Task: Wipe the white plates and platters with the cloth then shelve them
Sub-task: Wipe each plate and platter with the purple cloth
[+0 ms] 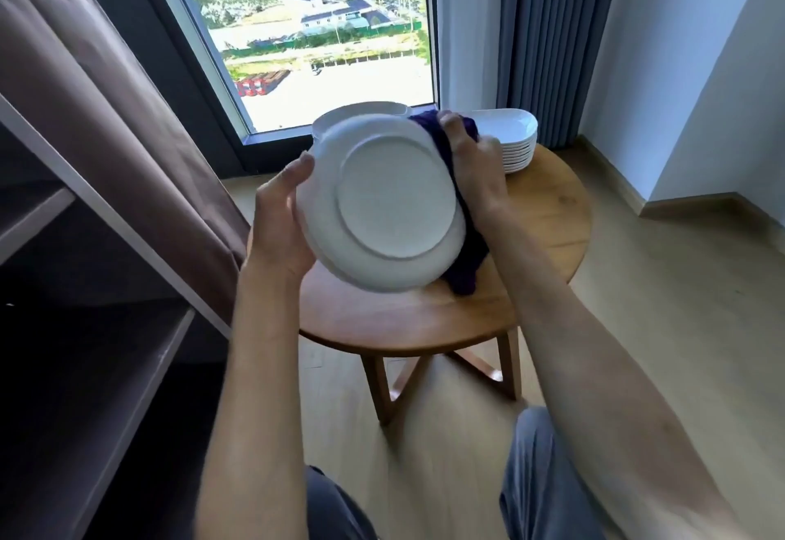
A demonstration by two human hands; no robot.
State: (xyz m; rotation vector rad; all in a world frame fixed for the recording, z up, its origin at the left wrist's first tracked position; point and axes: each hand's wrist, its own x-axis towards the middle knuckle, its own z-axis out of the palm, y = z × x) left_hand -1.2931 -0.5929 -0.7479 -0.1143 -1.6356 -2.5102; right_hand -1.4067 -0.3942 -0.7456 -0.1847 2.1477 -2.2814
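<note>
A round white plate [391, 204] is held up over the wooden table, its underside turned toward me. My left hand [282, 221] grips its left rim, thumb on the back. My right hand [471, 165] holds a dark purple cloth [465, 259] against the plate's right edge; the cloth hangs down behind the plate. Behind the held plate, part of another white plate [361, 111] shows. A stack of several white platters [512, 144] stands at the table's far right.
The round wooden table [543, 216] stands before a tall window [314, 29]. A fabric shelf unit [85, 267] with a brown cover fills the left side. Grey curtains [552, 29] hang behind the platters. My knees show at the bottom above the light wood floor [679, 306].
</note>
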